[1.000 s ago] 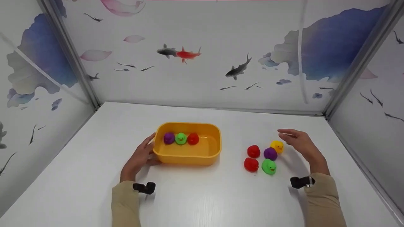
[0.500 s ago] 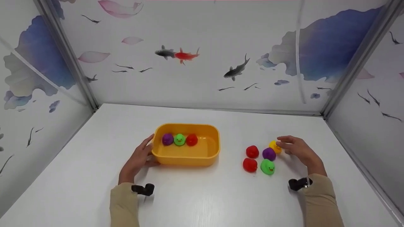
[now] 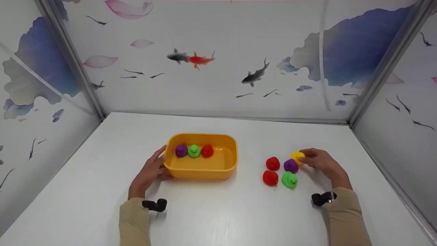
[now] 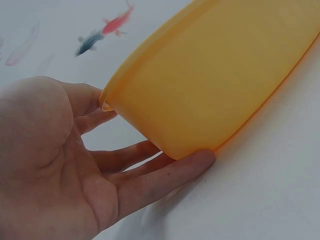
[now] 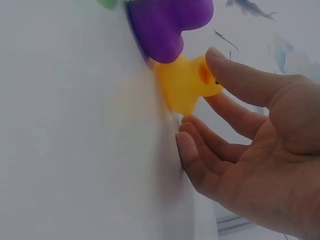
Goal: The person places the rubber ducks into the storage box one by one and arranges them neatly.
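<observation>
In the head view, my left hand (image 3: pixel 150 172) rests against the left end of a yellow plastic tub (image 3: pixel 201 174). In the left wrist view its thumb touches the rim and its fairly straight fingers lie along the outer wall, low near the table. A purple duck (image 3: pixel 181 150), a green duck (image 3: pixel 194 151) and a red duck (image 3: pixel 207 150) sit in a row inside. On the right, my right hand (image 3: pixel 322 162) pinches a yellow rubber duck (image 3: pixel 297 157) by the head, with the thumb on its near side. The duck stands against a purple duck (image 3: pixel 291 166).
Beside these, two red ducks, the upper one (image 3: pixel 272 163) and the lower one (image 3: pixel 270 178), and a green duck (image 3: pixel 290 180) stand on the white table (image 3: pixel 218 212). Printed panels (image 3: pixel 222 95) with fish wall in the back and both sides.
My right hand has come down and left from above the yellow duck, and its fingers have closed in on it. The left hand stays at the tub.
</observation>
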### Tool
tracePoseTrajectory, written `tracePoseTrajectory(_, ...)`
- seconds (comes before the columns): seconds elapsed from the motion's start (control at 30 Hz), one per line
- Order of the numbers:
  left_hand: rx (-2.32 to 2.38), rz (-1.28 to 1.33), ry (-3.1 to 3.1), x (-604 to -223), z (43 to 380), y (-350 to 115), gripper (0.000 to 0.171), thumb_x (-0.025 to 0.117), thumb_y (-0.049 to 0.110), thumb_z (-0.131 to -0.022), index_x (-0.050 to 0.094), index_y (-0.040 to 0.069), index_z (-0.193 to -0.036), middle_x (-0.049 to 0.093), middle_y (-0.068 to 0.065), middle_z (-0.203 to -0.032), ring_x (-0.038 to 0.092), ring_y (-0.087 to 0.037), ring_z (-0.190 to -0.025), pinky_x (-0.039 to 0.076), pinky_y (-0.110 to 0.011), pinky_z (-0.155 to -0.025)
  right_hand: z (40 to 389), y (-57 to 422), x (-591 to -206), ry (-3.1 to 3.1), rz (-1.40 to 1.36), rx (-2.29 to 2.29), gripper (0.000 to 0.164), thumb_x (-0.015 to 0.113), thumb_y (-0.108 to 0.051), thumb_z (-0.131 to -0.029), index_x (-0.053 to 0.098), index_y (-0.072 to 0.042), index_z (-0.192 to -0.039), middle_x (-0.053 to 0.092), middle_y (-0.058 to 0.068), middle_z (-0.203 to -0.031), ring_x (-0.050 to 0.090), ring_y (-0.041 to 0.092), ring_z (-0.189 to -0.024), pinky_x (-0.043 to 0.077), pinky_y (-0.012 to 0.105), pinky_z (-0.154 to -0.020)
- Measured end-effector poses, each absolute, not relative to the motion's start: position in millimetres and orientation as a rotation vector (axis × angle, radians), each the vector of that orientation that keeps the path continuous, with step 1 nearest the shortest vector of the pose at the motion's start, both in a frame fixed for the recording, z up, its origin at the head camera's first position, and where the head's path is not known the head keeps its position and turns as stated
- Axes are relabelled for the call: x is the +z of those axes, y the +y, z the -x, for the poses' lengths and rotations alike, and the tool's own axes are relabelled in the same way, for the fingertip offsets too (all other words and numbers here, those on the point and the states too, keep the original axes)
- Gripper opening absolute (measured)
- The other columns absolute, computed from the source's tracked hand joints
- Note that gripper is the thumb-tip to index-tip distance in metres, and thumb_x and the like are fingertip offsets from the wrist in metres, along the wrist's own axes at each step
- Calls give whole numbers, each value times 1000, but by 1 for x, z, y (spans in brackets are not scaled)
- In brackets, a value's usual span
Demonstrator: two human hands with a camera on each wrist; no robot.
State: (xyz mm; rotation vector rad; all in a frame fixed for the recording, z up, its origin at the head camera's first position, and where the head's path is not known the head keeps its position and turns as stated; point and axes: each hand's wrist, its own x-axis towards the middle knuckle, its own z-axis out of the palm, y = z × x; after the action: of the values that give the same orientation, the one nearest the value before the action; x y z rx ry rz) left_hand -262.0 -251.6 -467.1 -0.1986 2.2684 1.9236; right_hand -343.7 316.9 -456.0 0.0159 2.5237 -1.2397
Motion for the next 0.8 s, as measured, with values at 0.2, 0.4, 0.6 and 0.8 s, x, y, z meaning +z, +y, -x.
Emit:
tracePoseTrajectory(0.2,1924,177,2265,-466,261,-250,55,37,41,-109,21,34,-160,44,-18,-155,59,-33,-127,58,-44,-96,344,316,-459,2555,-22,-1198,66,62,-42,-97,44,-2,-147,46,25,-148,47,38,-126,40,54,-114)
tracePoseTrajectory(0.4,1911,181,2277,-466,261,-250,56,38,43,-108,20,34,-160,42,-17,-157,58,-34,-128,58,-44,-97,345,313,-456,2557,-37,-1190,65,62,-41,-98,45,-2,-147,47,25,-147,49,36,-125,44,49,-111)
tracePoseTrajectory(0.6,1916,198,2276,-467,262,-252,55,36,41,-109,20,35,-160,44,-16,-156,59,-33,-126,58,-43,-98,346,309,-446,2562,-62,-1227,71,65,-44,-96,42,-3,-149,44,24,-151,50,36,-125,44,47,-110)
tracePoseTrajectory(0.8,1915,211,2270,-470,262,-251,53,36,40,-109,21,36,-160,46,-15,-154,60,-32,-125,59,-42,-96,345,304,-435,2577,-92,-1297,72,66,-44,-95,41,-3,-149,43,24,-152,46,37,-132,41,49,-117)
